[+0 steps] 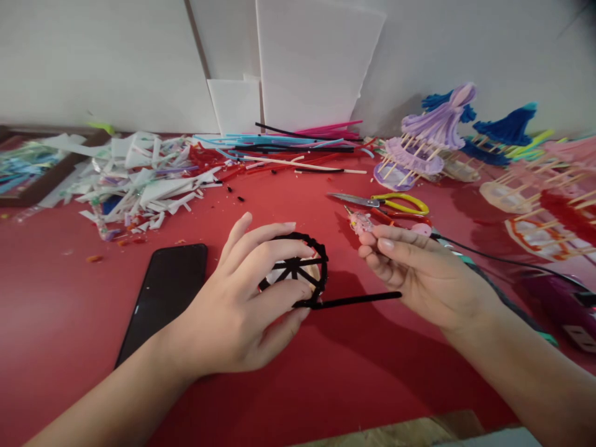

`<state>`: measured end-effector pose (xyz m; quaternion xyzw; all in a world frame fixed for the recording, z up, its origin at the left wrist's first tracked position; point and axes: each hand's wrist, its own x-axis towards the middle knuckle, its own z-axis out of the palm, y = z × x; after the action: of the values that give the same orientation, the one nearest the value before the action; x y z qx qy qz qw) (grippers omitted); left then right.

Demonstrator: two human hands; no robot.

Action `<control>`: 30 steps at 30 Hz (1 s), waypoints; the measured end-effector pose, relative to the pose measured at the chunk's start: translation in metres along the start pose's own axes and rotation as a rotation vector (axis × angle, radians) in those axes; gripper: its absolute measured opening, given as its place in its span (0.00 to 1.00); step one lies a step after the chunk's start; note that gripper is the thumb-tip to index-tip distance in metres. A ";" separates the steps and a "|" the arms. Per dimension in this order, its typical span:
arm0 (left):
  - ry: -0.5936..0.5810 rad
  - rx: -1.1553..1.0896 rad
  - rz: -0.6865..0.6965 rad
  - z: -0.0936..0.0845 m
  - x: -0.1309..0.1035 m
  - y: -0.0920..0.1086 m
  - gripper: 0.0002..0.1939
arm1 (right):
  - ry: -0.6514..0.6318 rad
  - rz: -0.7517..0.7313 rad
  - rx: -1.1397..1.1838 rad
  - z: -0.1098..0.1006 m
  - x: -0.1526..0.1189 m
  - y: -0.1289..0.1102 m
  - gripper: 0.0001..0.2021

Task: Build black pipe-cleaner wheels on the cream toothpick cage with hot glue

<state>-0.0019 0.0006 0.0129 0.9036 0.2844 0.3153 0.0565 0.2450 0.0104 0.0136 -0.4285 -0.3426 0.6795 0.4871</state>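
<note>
My left hand (pixel 251 292) is closed round a black pipe-cleaner wheel (pixel 294 267) with spokes. From the wheel's lower edge a straight black strip (pixel 361 300) sticks out to the right. My right hand (pixel 400 254) pinches a small pink, clear-wrapped thing (pixel 360 221) with a pointed tip, held to the right of the wheel and apart from it. Behind that hand lie scissors with yellow handles (pixel 405 202). A black phone (pixel 165 301) lies on the red table (pixel 261 403) to the left of my left hand.
White foam scraps (pixel 144 174) are heaped at the back left, beside a brown tray (pixel 56 180). Coloured pipe cleaners (pixel 288 146) lie along the back. A purple carousel-like model (pixel 410 155) stands at the back right, near blue and red ones. A black cable (pixel 498 252) crosses the right side.
</note>
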 end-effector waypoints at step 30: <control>-0.039 0.006 0.005 -0.001 -0.002 0.000 0.08 | -0.310 -0.801 -1.183 -0.004 -0.015 0.004 0.09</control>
<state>-0.0034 -0.0004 0.0128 0.9104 0.2820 0.2970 0.0587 0.2497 -0.0052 0.0125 -0.3606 -0.8479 0.2032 0.3312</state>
